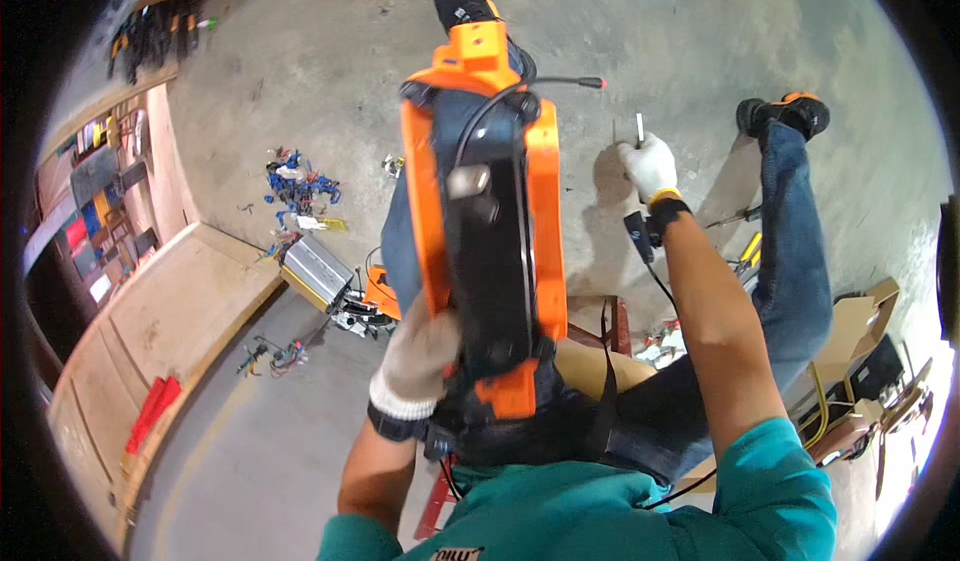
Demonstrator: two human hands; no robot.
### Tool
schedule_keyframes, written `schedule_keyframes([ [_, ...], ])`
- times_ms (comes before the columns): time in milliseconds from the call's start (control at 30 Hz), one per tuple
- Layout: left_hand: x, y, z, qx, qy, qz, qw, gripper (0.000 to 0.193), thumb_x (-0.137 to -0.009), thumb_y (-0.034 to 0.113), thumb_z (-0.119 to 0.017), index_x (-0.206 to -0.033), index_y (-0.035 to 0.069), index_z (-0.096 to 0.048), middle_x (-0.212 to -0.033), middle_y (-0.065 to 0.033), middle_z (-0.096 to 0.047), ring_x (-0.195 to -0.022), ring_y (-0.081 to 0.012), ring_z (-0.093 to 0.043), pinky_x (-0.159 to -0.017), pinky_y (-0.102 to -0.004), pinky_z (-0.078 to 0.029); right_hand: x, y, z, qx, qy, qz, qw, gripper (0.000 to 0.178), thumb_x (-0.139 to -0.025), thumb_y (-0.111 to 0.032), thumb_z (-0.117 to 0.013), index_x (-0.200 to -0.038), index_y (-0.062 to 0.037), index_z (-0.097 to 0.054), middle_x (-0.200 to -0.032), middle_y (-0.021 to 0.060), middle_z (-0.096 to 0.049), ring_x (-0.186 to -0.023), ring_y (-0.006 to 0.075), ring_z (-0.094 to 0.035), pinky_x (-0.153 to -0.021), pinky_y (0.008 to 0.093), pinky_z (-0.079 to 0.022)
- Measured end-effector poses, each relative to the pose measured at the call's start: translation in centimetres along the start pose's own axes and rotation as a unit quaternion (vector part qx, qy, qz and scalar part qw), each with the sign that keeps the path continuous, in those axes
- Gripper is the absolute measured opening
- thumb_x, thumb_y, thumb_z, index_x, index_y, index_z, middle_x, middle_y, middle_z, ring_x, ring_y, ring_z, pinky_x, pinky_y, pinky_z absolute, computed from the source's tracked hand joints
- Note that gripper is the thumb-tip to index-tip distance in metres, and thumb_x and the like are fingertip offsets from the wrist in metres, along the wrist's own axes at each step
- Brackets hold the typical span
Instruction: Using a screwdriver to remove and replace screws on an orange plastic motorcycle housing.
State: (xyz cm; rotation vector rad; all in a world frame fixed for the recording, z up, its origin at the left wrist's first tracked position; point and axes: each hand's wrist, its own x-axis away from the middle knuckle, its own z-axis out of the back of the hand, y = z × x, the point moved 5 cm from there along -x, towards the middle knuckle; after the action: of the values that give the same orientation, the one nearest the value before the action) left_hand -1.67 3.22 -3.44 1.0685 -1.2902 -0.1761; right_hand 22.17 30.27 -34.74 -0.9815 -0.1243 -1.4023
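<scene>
My left hand (415,359), in a white glove, grips the near left side of a long orange and black assembly (545,221). This piece has orange side rails, a dark middle and an orange bracket at its far end, and it stands raised over my left leg. A black cable (490,111) with a red tip sticks out of its top toward the right. My right hand (652,168), also gloved, is closed on a short, slim, pale rod-like thing (640,127) that points away from me; its kind is unclear. That hand is apart from the assembly, over the floor.
Blue and white cable pieces (300,183) lie on the floor at left, near a silver finned metal box (318,273). A wooden board (160,351) with a red cloth (153,413) stands farther left. A yellow-handled tool (750,249) lies by my right leg, and an open cardboard box (850,331) beyond it.
</scene>
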Motion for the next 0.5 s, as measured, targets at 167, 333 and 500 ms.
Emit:
schedule_keyframes([
  [167, 1.1, 1.9, -5.0, 0.187, -0.125, -0.051, 0.973, 0.052, -0.111, 0.034, -0.057, -0.144, -0.006, -0.062, -0.134, -0.0219, -0.074, -0.122, -0.0338, -0.075, -0.108, -0.0472, -0.06, 8.4, -7.4, 11.2, -0.342, -0.04, 0.017, 0.939, 0.014, -0.096, -0.015, -0.075, -0.098, -0.0024, -0.068, -0.081, 0.0019, -0.067, -0.065, 0.0119, -0.063, -0.062, 0.0305, -0.055],
  [333, 3.0, 2.6, -8.9, 0.227, -0.163, -0.107, 0.954, 0.047, -0.112, 0.023, -0.06, -0.151, -0.001, -0.052, -0.132, -0.016, -0.072, -0.113, -0.026, -0.076, -0.098, -0.0416, -0.064, 23.0, -13.1, 21.0, -0.325, -0.077, 0.131, 0.933, 0.016, -0.099, -0.016, -0.074, -0.109, -0.0039, -0.069, -0.087, 0.0002, -0.067, -0.071, 0.0085, -0.063, -0.067, 0.0267, -0.055],
  [500, 6.2, 1.8, -10.1, 0.239, -0.167, -0.123, 0.949, 0.038, -0.111, 0.021, -0.065, -0.143, 0.002, -0.057, -0.124, -0.0124, -0.073, -0.109, -0.023, -0.077, -0.095, -0.0405, -0.066, 36.6, -15.8, 22.0, -0.245, -0.133, 0.167, 0.946, 0.028, -0.098, -0.016, -0.074, -0.121, 0.001, -0.069, -0.098, 0.0021, -0.071, -0.077, 0.0084, -0.066, -0.067, 0.0257, -0.055],
])
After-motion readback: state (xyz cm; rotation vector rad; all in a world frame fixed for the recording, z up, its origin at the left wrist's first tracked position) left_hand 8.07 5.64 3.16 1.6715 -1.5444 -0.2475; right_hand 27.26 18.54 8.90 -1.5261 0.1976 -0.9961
